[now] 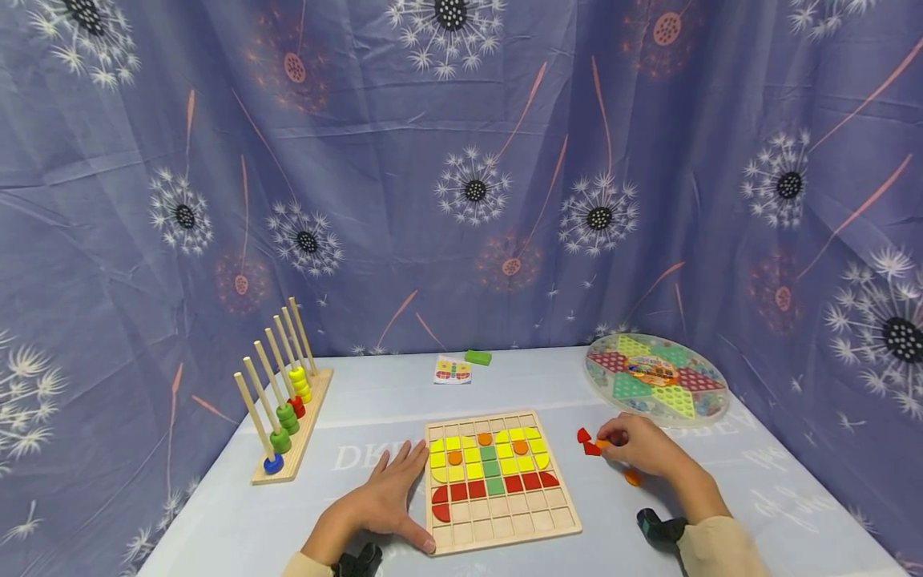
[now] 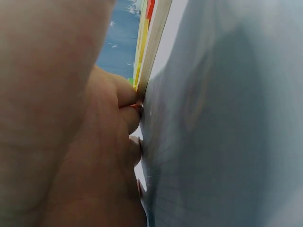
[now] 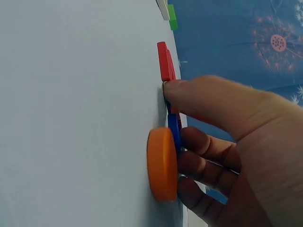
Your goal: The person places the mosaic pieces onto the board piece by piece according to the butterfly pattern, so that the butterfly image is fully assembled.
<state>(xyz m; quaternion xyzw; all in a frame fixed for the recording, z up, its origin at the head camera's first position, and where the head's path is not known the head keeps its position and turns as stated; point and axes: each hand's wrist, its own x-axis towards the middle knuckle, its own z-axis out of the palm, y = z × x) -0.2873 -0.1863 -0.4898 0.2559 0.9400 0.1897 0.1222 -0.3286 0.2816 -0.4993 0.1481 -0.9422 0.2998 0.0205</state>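
Note:
A wooden grid board (image 1: 501, 529) lies mid-table, with yellow, orange, green and red pieces in its upper rows. My left hand (image 1: 385, 497) is spread along its left side, the thumb touching the near left corner. To the right of the board, my right hand (image 1: 642, 445) pinches a small orange piece (image 1: 602, 444) between thumb and fingertip, low over the table. Red pieces (image 1: 592, 449) lie just beside those fingertips. An orange disc (image 3: 162, 163) rests nearer my wrist. In the right wrist view a blue piece (image 3: 173, 130) shows by the curled fingers, partly hidden.
On the left stands a peg rack (image 1: 306, 437) with colored rings. A picture card (image 1: 453, 371) and a green block (image 1: 477, 357) lie at the back. A round star-patterned game board (image 1: 652, 373) sits at the back right. A patterned curtain (image 1: 389, 200) hangs behind.

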